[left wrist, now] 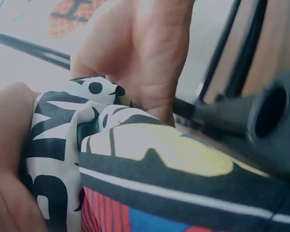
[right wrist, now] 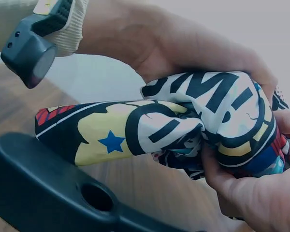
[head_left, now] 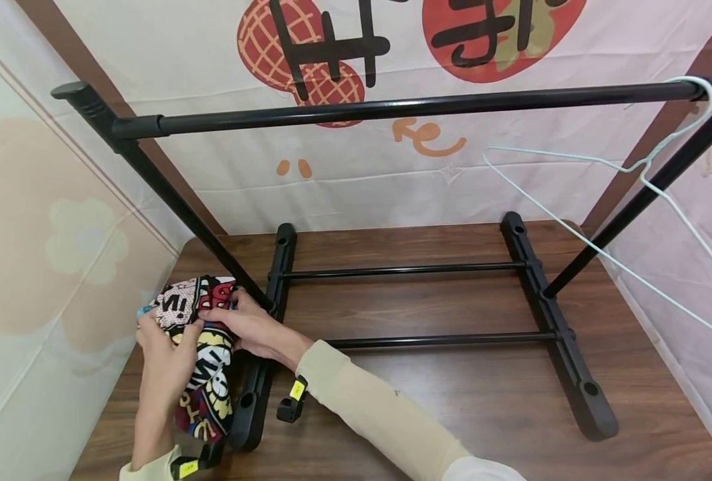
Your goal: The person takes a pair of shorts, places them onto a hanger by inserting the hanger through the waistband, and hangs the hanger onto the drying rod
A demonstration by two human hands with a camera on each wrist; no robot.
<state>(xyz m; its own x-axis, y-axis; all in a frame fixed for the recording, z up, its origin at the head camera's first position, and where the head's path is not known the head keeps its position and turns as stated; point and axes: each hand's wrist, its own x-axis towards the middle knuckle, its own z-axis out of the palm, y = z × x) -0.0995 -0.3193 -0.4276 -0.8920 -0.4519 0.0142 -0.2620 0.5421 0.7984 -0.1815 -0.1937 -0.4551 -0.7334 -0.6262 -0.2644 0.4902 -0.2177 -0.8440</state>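
Note:
A cloth with a bold comic-style print [head_left: 212, 361] in black, white, red and yellow hangs bunched between both hands at the left of the head view. My left hand [head_left: 165, 364] grips its upper left edge, thumb on the near face. From the right side, my right hand [head_left: 250, 325] pinches the top of the same cloth. In the right wrist view the printed cloth [right wrist: 111, 137] is gathered at the middle, with one end sticking out flat. The left wrist view shows the cloth [left wrist: 150, 150] close up, folded over itself. What kind of article it is cannot be told.
A black rack [head_left: 428, 107] has a top bar, slanted posts and two lower rods. Its left foot [head_left: 250, 401] stands right beside the cloth. A pale blue wire hanger [head_left: 650, 160] hangs on the bar's right end. Wooden floor [head_left: 440, 394] lies below; printed curtains surround it.

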